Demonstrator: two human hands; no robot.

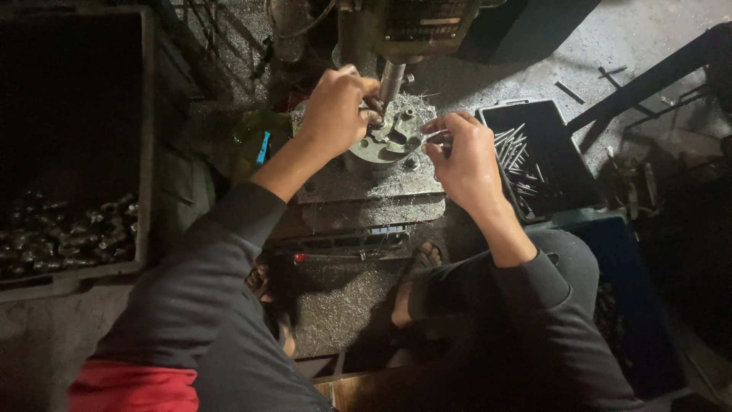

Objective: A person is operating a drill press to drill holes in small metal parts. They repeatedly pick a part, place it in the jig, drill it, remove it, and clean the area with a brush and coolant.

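A round metal fixture (pixel 393 141) sits on the steel table (pixel 366 198) of a drill press, under the spindle (pixel 391 80). My left hand (pixel 335 111) rests on the fixture's left side, fingers closed on a small dark part beside the spindle. At the fixture's right edge, my right hand (pixel 461 156) pinches a thin metal pin (pixel 433 137) between thumb and fingers. Metal shavings cover the table around the fixture.
A black tray (pixel 560 175) with several metal pins stands to the right. A large dark crate (pixel 145 152) on the left holds several small metal pieces (pixel 69 233). My sandalled feet (pixel 415 282) rest below the machine. A blue bin (pixel 633 297) is lower right.
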